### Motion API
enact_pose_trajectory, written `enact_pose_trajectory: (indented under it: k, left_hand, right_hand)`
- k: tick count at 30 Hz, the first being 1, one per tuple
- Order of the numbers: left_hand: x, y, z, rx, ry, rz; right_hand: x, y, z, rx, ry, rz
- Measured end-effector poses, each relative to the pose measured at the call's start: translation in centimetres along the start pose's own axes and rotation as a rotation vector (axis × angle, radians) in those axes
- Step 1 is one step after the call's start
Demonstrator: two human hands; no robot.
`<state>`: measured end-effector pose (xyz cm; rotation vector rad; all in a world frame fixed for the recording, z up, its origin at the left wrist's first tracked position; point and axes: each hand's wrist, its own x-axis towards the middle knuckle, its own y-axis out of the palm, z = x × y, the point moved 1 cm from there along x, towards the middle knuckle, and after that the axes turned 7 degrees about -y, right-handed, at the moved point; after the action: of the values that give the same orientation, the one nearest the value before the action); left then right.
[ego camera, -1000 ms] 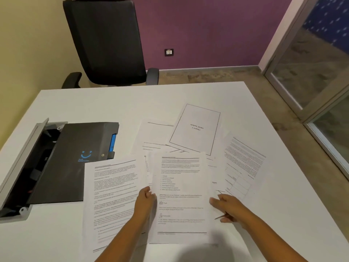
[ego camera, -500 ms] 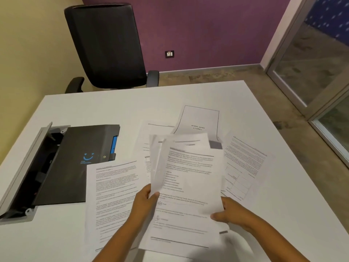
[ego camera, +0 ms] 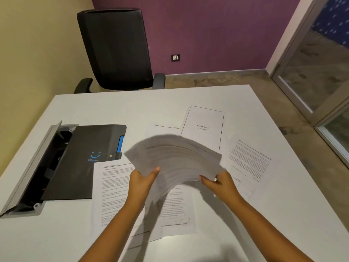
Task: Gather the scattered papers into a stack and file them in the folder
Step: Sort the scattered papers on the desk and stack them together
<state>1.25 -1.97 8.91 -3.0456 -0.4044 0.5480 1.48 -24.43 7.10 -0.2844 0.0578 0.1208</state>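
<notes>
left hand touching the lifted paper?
Touching. The head view shows the left hand with its thumb lying over the near edge of the lifted paper; no gap shows. The right hand grips the other side.

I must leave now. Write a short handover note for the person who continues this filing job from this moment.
Left hand and right hand: both grip the lifted papers, blurred, above the table.
Folder: closed, at left.
Loose sheets on the table: title page, one beside it, one at right, others under the arms.
Done: some papers picked up.
Left: gather the rest, square the stack, file it.
</notes>
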Motion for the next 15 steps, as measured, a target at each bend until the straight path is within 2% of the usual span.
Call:
enact_pose_trajectory:
  k: [6, 11, 15]
  left_hand:
    - [0.1, 0.5, -1.1, 0.014, 0.021, 0.086]
    - [0.4, 0.9, -1.2, 0.048, 0.031, 0.091]
    - [0.9, 0.8, 1.3, 0.115, -0.08, 0.136]
  right_hand:
    - [0.7, -0.3, 2.2, 0.122, -0.031, -0.039]
    - [0.8, -0.1, 2.1, 0.286, 0.095, -0.264]
    - [-0.2, 0.7, 0.5, 0.098, 0.103, -0.146]
